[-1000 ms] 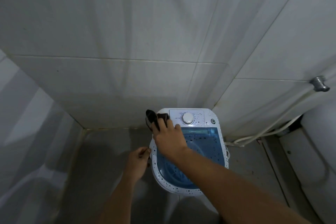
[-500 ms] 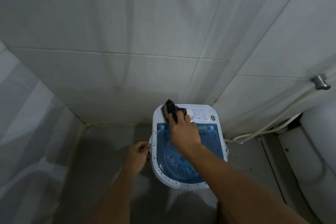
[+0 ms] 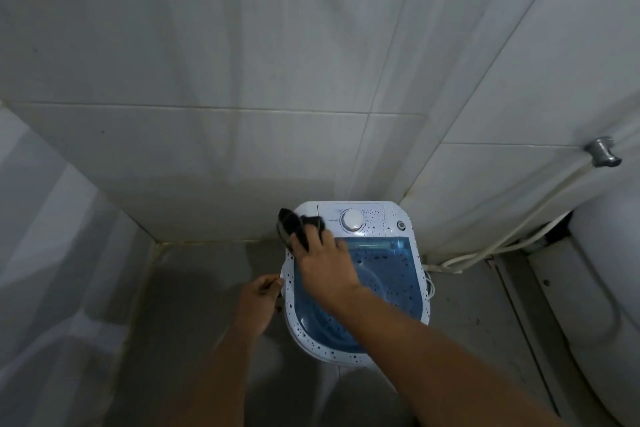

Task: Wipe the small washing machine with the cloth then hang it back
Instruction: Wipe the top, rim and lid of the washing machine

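The small washing machine (image 3: 391, 222) is white with dark specks, a see-through blue lid (image 3: 391, 270) and a round white dial (image 3: 352, 218). It stands on the floor in a tiled corner. My right hand (image 3: 325, 262) presses a dark cloth (image 3: 292, 224) onto the machine's back left corner, left of the dial. Part of the cloth hangs past the machine's left edge. My left hand (image 3: 258, 298) grips the machine's left side, by a handle that its fingers mostly hide.
White tiled walls (image 3: 242, 114) close in behind and on both sides. A white hose (image 3: 502, 243) runs from a metal wall fitting (image 3: 601, 151) down to the floor right of the machine. A white rounded fixture (image 3: 609, 288) fills the right edge. Grey floor (image 3: 194, 288) lies to the left.
My right hand slid the cloth from the panel at the dial back left to the machine's back left corner, uncovering the dial. My left hand stayed on the machine's side.
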The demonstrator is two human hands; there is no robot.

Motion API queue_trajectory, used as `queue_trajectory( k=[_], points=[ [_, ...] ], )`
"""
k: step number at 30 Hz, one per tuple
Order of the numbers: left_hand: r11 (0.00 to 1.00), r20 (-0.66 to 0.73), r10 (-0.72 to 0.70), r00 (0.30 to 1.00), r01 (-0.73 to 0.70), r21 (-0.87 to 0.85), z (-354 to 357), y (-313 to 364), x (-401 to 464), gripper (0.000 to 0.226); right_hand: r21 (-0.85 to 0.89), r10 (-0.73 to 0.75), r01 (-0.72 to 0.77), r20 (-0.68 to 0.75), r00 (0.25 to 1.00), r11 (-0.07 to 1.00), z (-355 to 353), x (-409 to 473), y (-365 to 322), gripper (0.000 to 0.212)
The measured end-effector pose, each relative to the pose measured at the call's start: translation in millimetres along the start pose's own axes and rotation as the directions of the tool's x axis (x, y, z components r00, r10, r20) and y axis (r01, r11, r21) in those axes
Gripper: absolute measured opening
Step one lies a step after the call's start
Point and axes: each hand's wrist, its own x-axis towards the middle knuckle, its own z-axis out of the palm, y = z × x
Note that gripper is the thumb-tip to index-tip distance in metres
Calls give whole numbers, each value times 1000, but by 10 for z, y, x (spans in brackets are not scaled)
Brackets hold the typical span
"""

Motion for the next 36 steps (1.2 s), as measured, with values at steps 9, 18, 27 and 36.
queue_trajectory(
  k=[9, 18, 27, 36],
  points=[
    [1000, -6, 14, 1000, -14, 7, -12, 5, -39, 17, -67, 157, -155, 21, 987, 986, -140, 416, 125, 64],
    [999, -4, 5, 1000, -5, 50, -17, 32, -66, 15, -110, 230, -217, 129, 965, 970, -267, 821, 46, 53],
    [1000, 5, -22, 1000, 22, -20, -28, 2, -41, 15, -81, 8, -13, -59, 998, 997, 270, -44, -179, 58],
    [1000, -1, -6, 1000, 6, -8, -42, -2, -25, 15, -138, 250, -258, -76, 965, 956, -85, 557, 382, 52]
  ],
)
